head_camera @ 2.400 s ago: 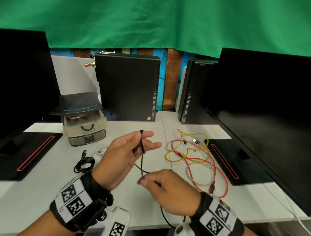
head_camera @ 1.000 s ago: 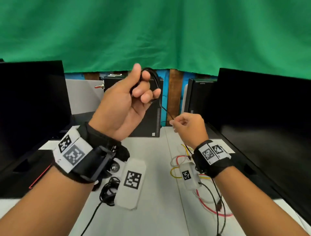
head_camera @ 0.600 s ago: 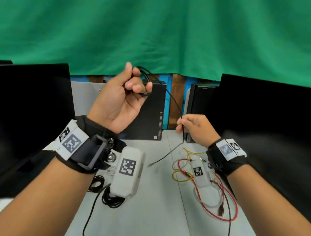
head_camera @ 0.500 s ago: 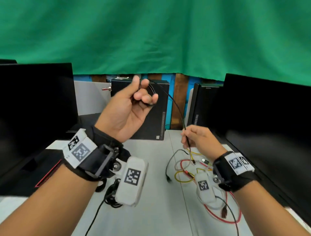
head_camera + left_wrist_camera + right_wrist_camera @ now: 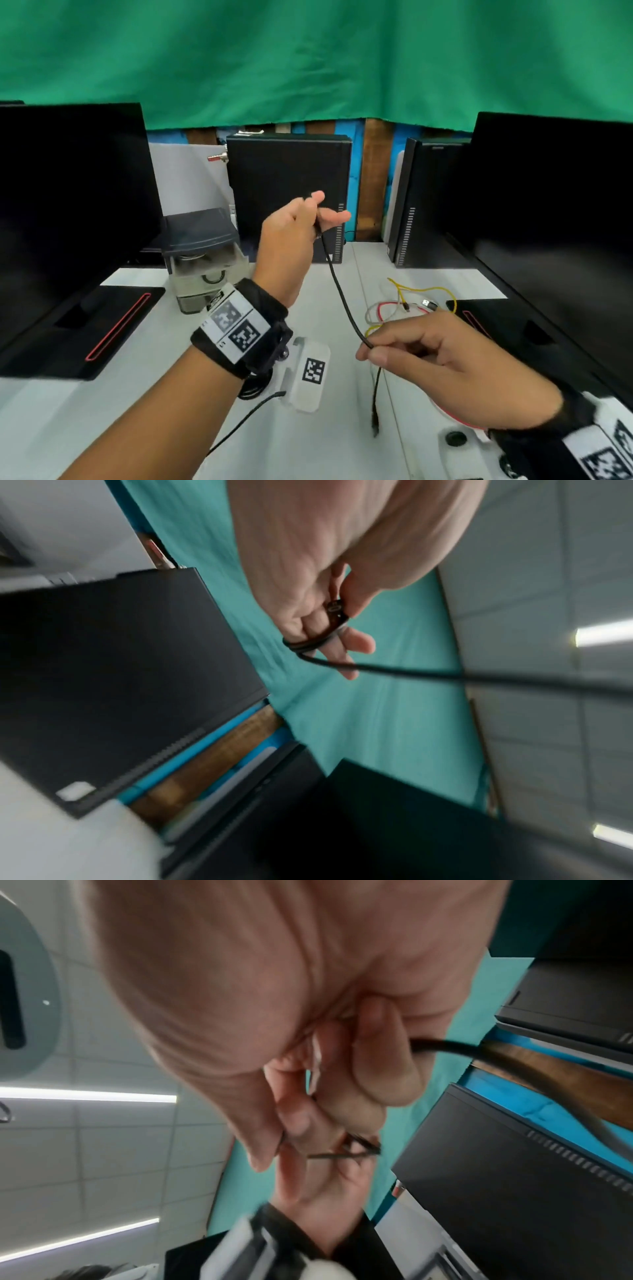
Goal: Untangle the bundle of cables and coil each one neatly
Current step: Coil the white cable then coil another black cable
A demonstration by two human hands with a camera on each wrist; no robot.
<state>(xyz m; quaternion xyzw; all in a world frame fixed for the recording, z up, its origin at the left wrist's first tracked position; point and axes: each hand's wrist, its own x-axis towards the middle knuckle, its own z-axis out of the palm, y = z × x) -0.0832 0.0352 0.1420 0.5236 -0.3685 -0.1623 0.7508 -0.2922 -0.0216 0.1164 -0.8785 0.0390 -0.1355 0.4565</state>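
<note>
A thin black cable [image 5: 342, 294] runs taut between my two hands above the white desk [image 5: 102, 421]. My left hand [image 5: 294, 236] is raised mid-frame; several turns of the cable [image 5: 310, 642] are wound round its fingers and its thumb pins the plug. Lower right, my right hand [image 5: 421, 356] pinches the cable near its free end, and the short tail with a plug [image 5: 375, 425] hangs below. In the right wrist view the cable [image 5: 445, 1049] leaves between thumb and fingers. A tangle of yellow, red and white cables [image 5: 407, 305] lies on the desk behind my right hand.
Black monitors stand left [image 5: 68, 205] and right [image 5: 555, 222]. Two black computer cases [image 5: 287, 195] stand at the back under a green cloth. A small drawer box [image 5: 202, 260] sits back left. A coiled black cable [image 5: 253, 387] lies partly hidden under my left wrist.
Both hands have come down from in front of the green cloth. My right hand slid along the cable towards its free end and pulled down and right, stretching it.
</note>
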